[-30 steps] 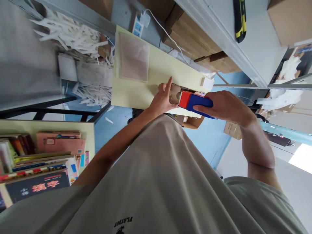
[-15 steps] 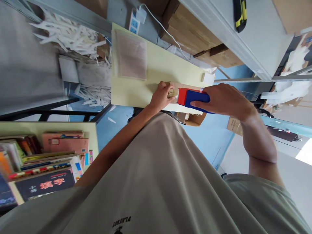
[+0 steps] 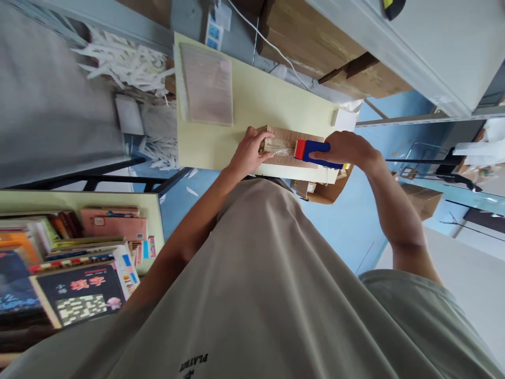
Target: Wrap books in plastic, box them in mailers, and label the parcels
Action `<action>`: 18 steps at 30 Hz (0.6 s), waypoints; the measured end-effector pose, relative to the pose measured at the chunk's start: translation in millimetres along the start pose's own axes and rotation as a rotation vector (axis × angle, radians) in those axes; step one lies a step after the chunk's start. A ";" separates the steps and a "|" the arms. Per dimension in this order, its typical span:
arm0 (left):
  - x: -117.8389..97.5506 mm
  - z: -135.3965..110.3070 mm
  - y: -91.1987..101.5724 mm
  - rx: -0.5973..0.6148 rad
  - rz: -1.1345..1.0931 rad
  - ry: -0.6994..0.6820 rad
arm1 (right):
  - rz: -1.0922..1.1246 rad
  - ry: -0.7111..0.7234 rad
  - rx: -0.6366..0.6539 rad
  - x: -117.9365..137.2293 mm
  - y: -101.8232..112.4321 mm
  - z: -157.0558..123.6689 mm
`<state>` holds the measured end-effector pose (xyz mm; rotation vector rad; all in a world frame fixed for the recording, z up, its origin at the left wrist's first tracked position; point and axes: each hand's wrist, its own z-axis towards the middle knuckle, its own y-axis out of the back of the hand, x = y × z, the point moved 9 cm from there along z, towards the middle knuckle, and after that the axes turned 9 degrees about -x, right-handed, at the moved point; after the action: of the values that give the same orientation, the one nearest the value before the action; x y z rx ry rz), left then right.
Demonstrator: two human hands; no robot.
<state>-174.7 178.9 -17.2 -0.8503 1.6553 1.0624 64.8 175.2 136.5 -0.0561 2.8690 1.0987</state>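
A small cardboard box (image 3: 286,138) lies on the pale yellow tabletop, with a strip of clear tape along its upper face. My left hand (image 3: 249,152) grips its left end, thumb and fingers spread around the two sides. Closed around a blue and red tape dispenser (image 3: 314,152) is my right hand (image 3: 349,150). The dispenser's red front end rests on or just over the box, where the tape meets it; I cannot tell whether they touch. My right palm hides the dispenser's far end.
A clear plastic-covered pad (image 3: 209,84) lies at the table's (image 3: 244,105) left end. Behind stand a power strip (image 3: 213,34) and large cartons (image 3: 311,42). Books (image 3: 79,279) fill the lower left. An open carton (image 3: 327,192) sits below the table's front edge, and a shelf (image 3: 426,58) juts in upper right.
My right hand has drawn the tape dispenser back and tilted it, uncovering more of the box and the clear tape on it. My left hand stays on the box's left end. The view has shifted slightly.
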 end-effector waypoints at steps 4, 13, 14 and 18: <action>-0.7 -8.7 6.4 -0.060 -0.031 0.092 | -0.015 -0.046 0.021 -7.9 -13.9 11.5; 11.4 -38.0 0.6 -0.554 0.031 0.392 | 0.124 0.124 -0.011 -3.3 -24.4 17.8; 10.7 -38.7 0.4 -0.589 0.063 0.393 | 0.136 0.135 -0.014 -1.7 -25.9 17.8; 9.5 -39.7 3.2 -0.666 0.152 0.411 | 0.219 0.193 -0.024 -2.8 -27.2 10.2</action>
<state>-194.2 142.9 -19.0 -1.4666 1.7295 1.6755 69.7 161.7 111.0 0.1633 3.0931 1.2279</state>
